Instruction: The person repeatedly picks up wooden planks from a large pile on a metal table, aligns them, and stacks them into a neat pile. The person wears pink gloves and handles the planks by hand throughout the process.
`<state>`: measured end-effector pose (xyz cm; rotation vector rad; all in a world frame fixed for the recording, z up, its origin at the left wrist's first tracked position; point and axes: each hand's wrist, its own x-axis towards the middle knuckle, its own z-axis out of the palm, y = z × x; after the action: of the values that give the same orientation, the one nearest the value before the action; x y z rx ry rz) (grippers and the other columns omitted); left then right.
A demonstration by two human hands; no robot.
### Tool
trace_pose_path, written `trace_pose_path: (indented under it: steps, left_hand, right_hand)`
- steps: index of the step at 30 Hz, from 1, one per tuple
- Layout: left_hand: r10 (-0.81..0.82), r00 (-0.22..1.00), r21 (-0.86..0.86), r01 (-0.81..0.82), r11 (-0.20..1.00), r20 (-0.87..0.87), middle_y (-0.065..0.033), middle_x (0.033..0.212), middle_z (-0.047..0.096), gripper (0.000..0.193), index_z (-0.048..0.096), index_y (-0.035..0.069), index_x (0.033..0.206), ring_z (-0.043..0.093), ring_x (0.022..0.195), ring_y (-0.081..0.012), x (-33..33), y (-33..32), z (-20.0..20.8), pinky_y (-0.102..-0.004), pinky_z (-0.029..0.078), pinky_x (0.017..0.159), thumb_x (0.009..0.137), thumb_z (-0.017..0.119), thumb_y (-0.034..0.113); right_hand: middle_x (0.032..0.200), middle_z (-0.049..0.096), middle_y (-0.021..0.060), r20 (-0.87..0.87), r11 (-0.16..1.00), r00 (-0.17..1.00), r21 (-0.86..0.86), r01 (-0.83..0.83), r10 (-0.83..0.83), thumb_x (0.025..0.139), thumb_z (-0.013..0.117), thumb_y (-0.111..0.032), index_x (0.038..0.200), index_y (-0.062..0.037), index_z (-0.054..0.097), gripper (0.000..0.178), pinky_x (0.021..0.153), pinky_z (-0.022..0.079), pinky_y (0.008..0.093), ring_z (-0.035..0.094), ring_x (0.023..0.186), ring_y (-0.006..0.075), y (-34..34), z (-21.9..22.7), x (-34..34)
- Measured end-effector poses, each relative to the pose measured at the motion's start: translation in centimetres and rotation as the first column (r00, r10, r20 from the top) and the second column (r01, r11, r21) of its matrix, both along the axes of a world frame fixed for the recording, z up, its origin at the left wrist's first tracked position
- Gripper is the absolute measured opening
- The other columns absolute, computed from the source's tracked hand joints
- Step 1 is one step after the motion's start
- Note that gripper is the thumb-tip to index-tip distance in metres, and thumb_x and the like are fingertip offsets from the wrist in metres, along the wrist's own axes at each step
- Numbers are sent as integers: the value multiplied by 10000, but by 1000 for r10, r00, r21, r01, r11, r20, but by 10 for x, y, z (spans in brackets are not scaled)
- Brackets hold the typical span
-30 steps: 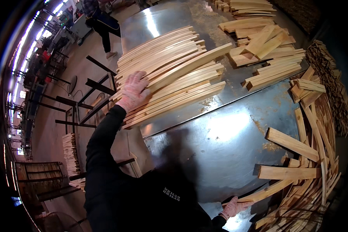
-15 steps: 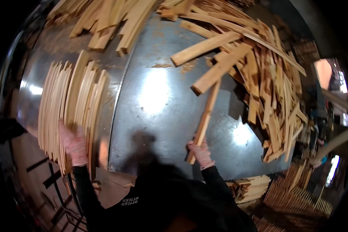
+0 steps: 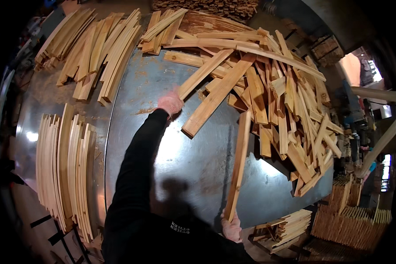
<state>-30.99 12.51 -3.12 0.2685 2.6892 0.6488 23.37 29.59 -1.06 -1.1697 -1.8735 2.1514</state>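
My left hand point(image 3: 170, 103), in a pink-and-white knit glove, reaches across the metal table to the near end of a wooden board point(image 3: 207, 74). Its fingers close round that end, while the board's far end lies on the pile. Close to my body, my right hand point(image 3: 232, 228), gloved alike, grips the lower end of a narrow wooden slat point(image 3: 239, 163). That slat points away from me, its far end beside the pile. Another wide board point(image 3: 218, 94) juts out of the heap between the two. The loose pile of boards point(image 3: 295, 110) covers the table's right side.
Upright rows of slats point(image 3: 48, 163) stand at the left of the metal table point(image 3: 207, 154). More boards point(image 3: 90, 57) lie at the far left. Below the right edge sits a stack of short pieces point(image 3: 290, 229), near large bundles of wood point(image 3: 352, 211).
My left hand has left the row of slats and moved far right to a board on the pile. My right hand has drawn its slat nearer to my body.
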Motion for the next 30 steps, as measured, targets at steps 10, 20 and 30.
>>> trace_pose_path:
  steps: [10, 20, 30]
  left_hand:
    - [176, 959, -121, -206, 971, -223, -294, 1250, 507, 863, 167, 46, 1550, 585, 1103, -433, 130, 120, -6, -472, 518, 903, 820, 627, 80]
    - [-125, 952, 668, -100, 738, 280, -164, 1259, 593, 862, 209, 60, 1573, 672, 948, -244, 358, -33, 37, -355, 561, 834, 864, 698, 112]
    - [-526, 326, 322, -941, -103, 785, -226, 1195, 637, 756, 374, 22, 1477, 675, 955, -337, 466, -135, 80, -500, 569, 827, 877, 700, 348]
  right_hand:
    - [986, 647, 30, -66, 993, 993, -77, 89, -94, 901, 655, -23, 1195, -58, 578, 306, 772, 501, 256, 614, 878, 135, 18, -38, -196]
    - [1132, 629, 124, 5, 933, 937, -91, -348, 350, 923, 660, -120, 1373, -23, 484, 493, 860, 518, 315, 613, 1026, 192, 9, -39, -184]
    - [1117, 618, 102, -107, 931, 948, -187, -315, 299, 867, 688, -41, 1521, -53, 349, 737, 759, 560, 296, 633, 907, 171, 17, 3, -126]
